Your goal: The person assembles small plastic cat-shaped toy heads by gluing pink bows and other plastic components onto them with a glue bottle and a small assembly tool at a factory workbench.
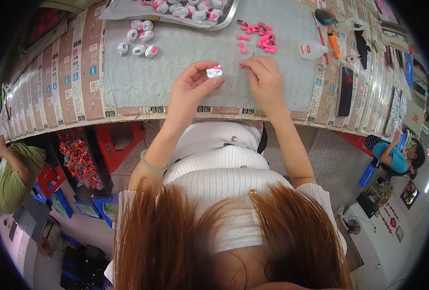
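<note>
My left hand (193, 87) pinches a small white figurine head (214, 72) between thumb and fingers, its pink bow-like part at the top. To the right, my right hand (267, 82) is closed in a pinch just above the grey mat. A tiny reddish spot shows at its fingertips, too small to tell whether it is a piece or a nail. Beyond that hand lies a loose pile of small pink bow-shaped pieces (266, 38). Several white rounded pieces (146, 36), some with pink parts, rest on the mat at the far left.
A metal tray (224, 23) of similar white pieces stands at the back. On the right are a white bottle (312, 50), an orange cutter (334, 44) and a dark phone (345, 92). Other people sit at the far left (18, 174) and far right (398, 154).
</note>
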Available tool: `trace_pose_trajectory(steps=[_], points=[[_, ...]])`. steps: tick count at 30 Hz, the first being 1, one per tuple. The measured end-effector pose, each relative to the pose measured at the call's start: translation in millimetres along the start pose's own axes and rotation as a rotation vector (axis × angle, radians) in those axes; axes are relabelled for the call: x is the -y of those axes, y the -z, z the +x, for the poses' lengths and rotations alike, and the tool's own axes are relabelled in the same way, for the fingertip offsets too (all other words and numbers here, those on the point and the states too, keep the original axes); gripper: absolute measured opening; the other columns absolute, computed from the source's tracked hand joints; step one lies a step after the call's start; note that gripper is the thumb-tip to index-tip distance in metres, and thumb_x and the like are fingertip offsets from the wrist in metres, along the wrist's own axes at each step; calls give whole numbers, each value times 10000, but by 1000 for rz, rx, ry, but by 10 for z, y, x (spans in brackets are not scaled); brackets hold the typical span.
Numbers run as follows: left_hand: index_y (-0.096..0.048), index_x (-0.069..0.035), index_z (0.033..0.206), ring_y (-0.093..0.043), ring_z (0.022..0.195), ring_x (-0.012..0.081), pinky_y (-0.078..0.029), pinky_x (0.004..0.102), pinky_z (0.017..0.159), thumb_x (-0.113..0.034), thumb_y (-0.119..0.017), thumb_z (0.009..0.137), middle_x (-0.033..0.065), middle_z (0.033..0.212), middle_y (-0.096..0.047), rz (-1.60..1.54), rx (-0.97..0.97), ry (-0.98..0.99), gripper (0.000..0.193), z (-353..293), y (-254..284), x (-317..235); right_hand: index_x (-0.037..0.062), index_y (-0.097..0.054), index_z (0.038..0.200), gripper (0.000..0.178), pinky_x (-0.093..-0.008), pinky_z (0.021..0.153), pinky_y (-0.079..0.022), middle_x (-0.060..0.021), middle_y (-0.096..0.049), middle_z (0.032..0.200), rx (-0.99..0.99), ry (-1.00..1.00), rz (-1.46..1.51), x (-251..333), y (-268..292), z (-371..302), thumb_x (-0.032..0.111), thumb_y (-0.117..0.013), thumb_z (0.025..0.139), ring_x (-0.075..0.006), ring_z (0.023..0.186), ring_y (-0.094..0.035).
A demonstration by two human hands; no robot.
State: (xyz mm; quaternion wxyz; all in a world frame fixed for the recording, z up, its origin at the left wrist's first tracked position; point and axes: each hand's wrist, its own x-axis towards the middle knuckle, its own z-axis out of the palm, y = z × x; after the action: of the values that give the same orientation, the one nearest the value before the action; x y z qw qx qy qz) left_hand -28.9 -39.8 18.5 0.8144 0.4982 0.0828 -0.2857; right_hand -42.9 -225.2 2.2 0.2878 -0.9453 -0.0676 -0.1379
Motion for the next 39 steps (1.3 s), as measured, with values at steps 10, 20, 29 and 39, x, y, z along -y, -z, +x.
trace_pose_trajectory(steps=[10, 20, 29, 39], points=[[-491, 33, 1052, -563, 863, 131, -469, 251, 774, 9, -547, 778, 69, 937, -562, 32, 0, -8, 281, -6, 18, -15, 9, -588, 833, 135, -303, 667, -430, -84, -566, 770, 10, -181, 16, 224, -1, -52, -9, -584, 700, -224, 754, -538], [-502, 35, 1062, -560, 839, 102, -459, 218, 748, 13, -562, 767, 62, 922, -578, 65, 3, -28, 302, -20, -26, 5, 33, -614, 781, 107, -331, 657, -427, -73, -565, 797, -64, -64, 60, 85, 30, -77, 22, -609, 675, -243, 758, -519], [-509, 28, 1070, -548, 818, 79, -447, 199, 738, 10, -569, 764, 41, 898, -580, 144, 43, -46, 312, -22, -61, -11, 25, -618, 809, 129, -307, 637, -428, -77, -580, 780, -110, -76, -72, 67, 14, -112, 13, -621, 680, -226, 742, -533], [-504, 22, 1086, -550, 818, 83, -454, 203, 732, 9, -587, 757, 50, 894, -581, 237, 41, -113, 340, -38, -110, -11, 30, -621, 787, 116, -323, 634, -427, -68, -572, 751, -98, -87, -47, 63, 67, -86, 13, -611, 673, -230, 722, -523]])
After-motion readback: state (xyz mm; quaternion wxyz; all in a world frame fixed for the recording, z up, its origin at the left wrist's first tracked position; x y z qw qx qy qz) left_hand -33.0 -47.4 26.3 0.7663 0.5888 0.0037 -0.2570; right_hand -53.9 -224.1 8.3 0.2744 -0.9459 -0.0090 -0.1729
